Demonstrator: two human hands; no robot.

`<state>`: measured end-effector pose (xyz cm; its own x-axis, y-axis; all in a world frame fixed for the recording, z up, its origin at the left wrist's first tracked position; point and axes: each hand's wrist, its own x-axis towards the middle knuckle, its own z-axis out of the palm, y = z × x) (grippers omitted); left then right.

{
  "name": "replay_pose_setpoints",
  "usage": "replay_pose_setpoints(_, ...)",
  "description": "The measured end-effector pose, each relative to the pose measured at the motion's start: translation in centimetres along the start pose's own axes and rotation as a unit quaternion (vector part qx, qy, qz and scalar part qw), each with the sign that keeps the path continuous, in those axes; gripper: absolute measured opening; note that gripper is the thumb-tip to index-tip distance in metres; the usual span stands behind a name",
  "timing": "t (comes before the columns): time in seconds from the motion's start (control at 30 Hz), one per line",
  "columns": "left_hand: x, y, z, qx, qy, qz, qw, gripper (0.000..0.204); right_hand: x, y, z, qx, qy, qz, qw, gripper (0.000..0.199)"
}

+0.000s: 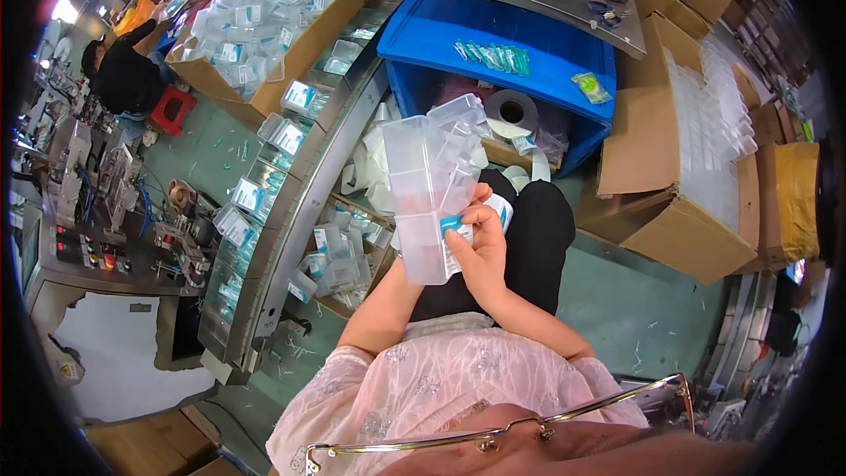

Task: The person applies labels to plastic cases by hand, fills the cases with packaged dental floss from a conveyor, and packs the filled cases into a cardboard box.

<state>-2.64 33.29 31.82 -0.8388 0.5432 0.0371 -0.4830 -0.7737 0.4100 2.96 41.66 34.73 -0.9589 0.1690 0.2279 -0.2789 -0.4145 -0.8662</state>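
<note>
Above my lap is a stack of clear plastic boxes point(425, 198), tilted, with more clear pieces fanned out at its upper right. My left hand point(401, 280) reaches up behind the boxes and supports them from below; its fingers are hidden. With the thumb in front, my right hand point(483, 254) pinches a small blue-and-white label point(455, 224) against the lower right face of the box. Another blue-and-white printed piece point(501, 211) shows behind the right fingers; whether it is a separate label is unclear.
A conveyor point(304, 185) carrying labelled boxes runs along my left. A carton point(256, 92) heaped with boxes stands beyond it. Ahead, a blue crate point(529, 31) holds a roll of labels point(512, 112). An open carton point(648, 159) of clear boxes stands right. A person point(128, 70) sits far left.
</note>
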Motion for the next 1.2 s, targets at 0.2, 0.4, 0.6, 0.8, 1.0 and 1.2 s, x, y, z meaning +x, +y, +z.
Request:
replay_pose_setpoints(0.2, 0.7, 0.7, -2.4, 0.028, -0.072, -0.001, 0.997, 0.061, -0.4, -1.6, -1.1, -0.348, -0.045, -0.116, 0.929, 0.044)
replay_pose_setpoints(0.4, 0.6, 0.8, -2.0, -0.079, -0.065, 0.137, 0.985, 0.076, -1.2, 0.1, -3.8, -0.342, -0.252, -0.035, 0.905, 0.086)
replay_pose_setpoints(0.6, -1.0, -2.7, -4.5, 0.283, 0.121, 0.200, 0.930, 0.052, -2.9, 0.1, -5.0, -0.336, -0.028, -0.091, 0.937, 0.088)
replay_pose_setpoints(0.8, -1.8, 5.4, 0.0, -0.004, 0.132, 0.227, 0.965, 0.058, -1.0, -1.8, -6.6, -0.317, -0.086, 0.010, 0.944, 0.076)
replay_pose_setpoints(1.0, -7.0, 4.1, -1.5, 0.485, 0.123, 0.190, 0.845, 0.052, -0.4, -0.7, -4.5, -0.418, -0.072, 0.025, 0.905, 0.074)
replay_pose_setpoints(1.2, -11.3, 10.5, -7.1, 0.531, 0.318, 0.178, 0.765, 0.050, -0.4, -0.9, -7.2, -0.355, -0.093, 0.034, 0.930, 0.078)
